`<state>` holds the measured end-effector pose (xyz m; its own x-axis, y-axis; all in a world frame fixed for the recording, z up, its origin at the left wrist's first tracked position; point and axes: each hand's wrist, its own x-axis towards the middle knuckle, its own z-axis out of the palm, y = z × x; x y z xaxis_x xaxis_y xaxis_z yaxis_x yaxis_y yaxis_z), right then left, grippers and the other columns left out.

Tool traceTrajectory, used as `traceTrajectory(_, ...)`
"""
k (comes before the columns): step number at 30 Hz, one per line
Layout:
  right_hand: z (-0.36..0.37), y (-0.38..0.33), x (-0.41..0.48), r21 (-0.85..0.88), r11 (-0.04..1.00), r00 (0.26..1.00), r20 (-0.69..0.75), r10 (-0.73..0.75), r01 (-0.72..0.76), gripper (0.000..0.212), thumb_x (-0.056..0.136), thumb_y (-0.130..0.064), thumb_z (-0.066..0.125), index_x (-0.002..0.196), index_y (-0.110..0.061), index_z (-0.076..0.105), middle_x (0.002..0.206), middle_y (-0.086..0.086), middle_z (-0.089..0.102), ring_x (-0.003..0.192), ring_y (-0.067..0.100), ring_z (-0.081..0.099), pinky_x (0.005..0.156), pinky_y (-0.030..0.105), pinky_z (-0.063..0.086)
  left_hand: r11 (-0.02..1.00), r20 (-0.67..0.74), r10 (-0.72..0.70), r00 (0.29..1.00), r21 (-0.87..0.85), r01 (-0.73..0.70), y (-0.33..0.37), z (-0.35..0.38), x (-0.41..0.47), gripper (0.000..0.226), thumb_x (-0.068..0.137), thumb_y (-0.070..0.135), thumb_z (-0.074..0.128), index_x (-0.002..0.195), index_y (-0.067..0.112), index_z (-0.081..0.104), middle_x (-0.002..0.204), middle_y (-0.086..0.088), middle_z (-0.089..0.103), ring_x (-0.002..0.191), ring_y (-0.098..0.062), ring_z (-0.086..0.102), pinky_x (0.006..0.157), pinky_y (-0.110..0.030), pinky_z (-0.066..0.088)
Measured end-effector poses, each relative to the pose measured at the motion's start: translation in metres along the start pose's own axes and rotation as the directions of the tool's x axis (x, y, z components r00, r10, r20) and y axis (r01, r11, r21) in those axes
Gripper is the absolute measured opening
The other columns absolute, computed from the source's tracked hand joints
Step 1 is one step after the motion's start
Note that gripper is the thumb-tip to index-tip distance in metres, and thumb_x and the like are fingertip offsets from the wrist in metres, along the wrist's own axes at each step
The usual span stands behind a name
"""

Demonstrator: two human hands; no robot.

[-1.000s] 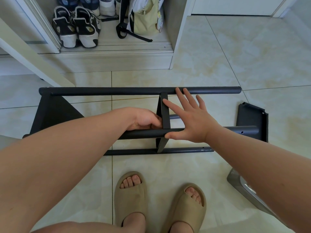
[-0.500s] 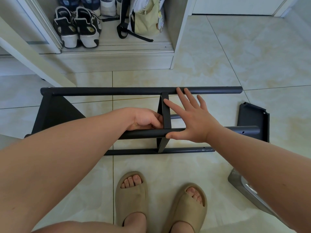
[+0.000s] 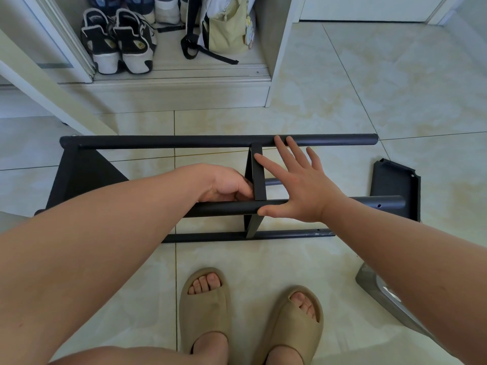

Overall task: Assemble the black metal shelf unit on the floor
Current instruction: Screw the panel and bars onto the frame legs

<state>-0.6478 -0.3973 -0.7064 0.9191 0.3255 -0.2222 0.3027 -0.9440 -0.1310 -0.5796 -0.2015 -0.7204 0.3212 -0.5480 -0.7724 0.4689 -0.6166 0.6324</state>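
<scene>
The black metal shelf unit lies on its side on the tiled floor: a far tube (image 3: 184, 140), a raised near tube (image 3: 224, 208) and a low front tube (image 3: 210, 237), joined at the left by a black end panel (image 3: 79, 177). A narrow black middle panel (image 3: 257, 177) stands between the tubes. My left hand (image 3: 226, 184) is curled against the left side of this panel, above the near tube; what its fingertips hold is hidden. My right hand (image 3: 297, 183) lies flat with spread fingers against the panel's right side, thumb on the near tube.
A loose black shelf panel (image 3: 395, 185) lies on the floor at the right end of the tubes. A grey metal piece (image 3: 379, 291) sits at the lower right. My feet in beige slippers (image 3: 205, 306) stand just before the frame. Shoes (image 3: 116, 43) and a bag (image 3: 224, 30) fill the cabinet behind.
</scene>
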Motion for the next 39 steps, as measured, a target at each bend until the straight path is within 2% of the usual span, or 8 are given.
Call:
traceTrajectory(3, 0.0, 0.0, 0.0, -0.001, 1.0, 1.0, -0.002, -0.002, 0.002, 0.109, 0.065, -0.098, 0.023, 0.158, -0.047, -0.006, 0.168, 0.003, -0.023, 0.153, 0.026, -0.024, 0.124, 0.058, -0.005, 1.0, -0.01, 0.021, 1.0, -0.022, -0.021, -0.001, -0.001, 0.001, 0.019, 0.093, -0.002, 0.052, 0.096, 0.008, 0.068, 0.082, -0.004, 0.075, 0.081, -0.017, 0.069, 0.083, -0.029, 0.054)
traceTrajectory(10, -0.001, 0.0, 0.001, 0.0, 1.0, 1.0, -0.002, -0.001, 0.001, 0.109, 0.065, -0.098, 0.023, 0.158, -0.047, -0.006, 0.168, 0.003, -0.023, 0.153, 0.025, -0.025, 0.124, 0.058, -0.005, 1.0, 0.019, -0.012, 1.0, -0.017, 0.012, -0.005, -0.003, 0.002, 0.016, 0.095, 0.009, 0.057, 0.097, 0.012, 0.072, 0.092, -0.005, 0.075, 0.091, -0.02, 0.067, 0.1, -0.037, 0.049)
traceTrajectory(13, 0.0, -0.001, 0.0, -0.003, 1.0, 1.0, -0.004, -0.004, 0.004, 0.109, 0.065, -0.098, 0.023, 0.158, -0.047, -0.006, 0.168, 0.003, -0.022, 0.153, 0.025, -0.025, 0.124, 0.057, -0.005, 0.997, 0.058, -0.072, 0.996, -0.036, 0.074, -0.007, -0.005, 0.002, 0.017, 0.096, 0.02, 0.06, 0.091, 0.015, 0.076, 0.088, -0.003, 0.075, 0.084, -0.017, 0.066, 0.099, -0.035, 0.048)
traceTrajectory(19, -0.001, 0.0, 0.0, 0.016, 1.0, 1.0, 0.002, 0.001, -0.001, 0.11, 0.065, -0.098, 0.025, 0.158, -0.048, -0.005, 0.167, 0.002, -0.023, 0.153, 0.024, -0.026, 0.124, 0.057, -0.005, 0.997, 0.006, -0.067, 0.998, 0.031, 0.066, -0.001, -0.005, 0.001, 0.015, 0.095, 0.012, 0.058, 0.097, 0.012, 0.073, 0.084, -0.002, 0.075, 0.086, -0.019, 0.066, 0.089, -0.033, 0.051)
traceTrajectory(23, -0.001, -0.001, 0.0, 0.012, 1.0, 1.0, 0.005, 0.001, -0.001, 0.11, 0.065, -0.098, 0.024, 0.158, -0.048, -0.005, 0.167, 0.003, -0.023, 0.153, 0.025, -0.026, 0.124, 0.057, -0.005, 0.999, 0.005, -0.051, 0.999, 0.009, 0.051, 0.001, -0.004, 0.001, 0.017, 0.095, 0.005, 0.056, 0.099, 0.008, 0.072, 0.093, -0.008, 0.075, 0.099, -0.025, 0.065, 0.106, -0.04, 0.046)
traceTrajectory(29, -0.002, 0.0, 0.0, -0.002, 1.0, 1.0, -0.001, -0.002, 0.002, 0.11, 0.065, -0.098, 0.023, 0.158, -0.047, -0.005, 0.168, 0.004, -0.022, 0.153, 0.025, -0.025, 0.124, 0.057, -0.005, 1.0, 0.006, -0.021, 1.0, -0.02, 0.021, -0.005, -0.005, 0.001, 0.016, 0.094, 0.008, 0.057, 0.095, 0.011, 0.073, 0.09, -0.006, 0.075, 0.093, -0.023, 0.066, 0.106, -0.042, 0.047)
traceTrajectory(34, -0.001, 0.0, 0.001, -0.003, 1.0, 1.0, -0.004, -0.007, 0.007, 0.109, 0.066, -0.097, 0.024, 0.158, -0.047, -0.005, 0.168, 0.003, -0.023, 0.153, 0.025, -0.025, 0.123, 0.058, -0.005, 0.994, 0.013, -0.064, 0.998, -0.085, 0.065, -0.01, -0.004, 0.005, 0.017, 0.097, 0.026, 0.058, 0.098, 0.017, 0.072, 0.084, 0.0, 0.074, 0.088, -0.017, 0.065, 0.094, -0.037, 0.055)
traceTrajectory(39, 0.0, 0.0, 0.001, -0.01, 1.0, 1.0, -0.01, -0.006, 0.006, 0.109, 0.066, -0.098, 0.023, 0.158, -0.046, -0.005, 0.168, 0.004, -0.022, 0.153, 0.026, -0.023, 0.123, 0.058, -0.004, 0.997, 0.043, -0.053, 0.998, -0.055, 0.056, -0.01, -0.003, 0.006, 0.012, 0.097, 0.023, 0.058, 0.098, 0.018, 0.07, 0.076, 0.004, 0.072, 0.076, -0.01, 0.064, 0.084, -0.031, 0.053)
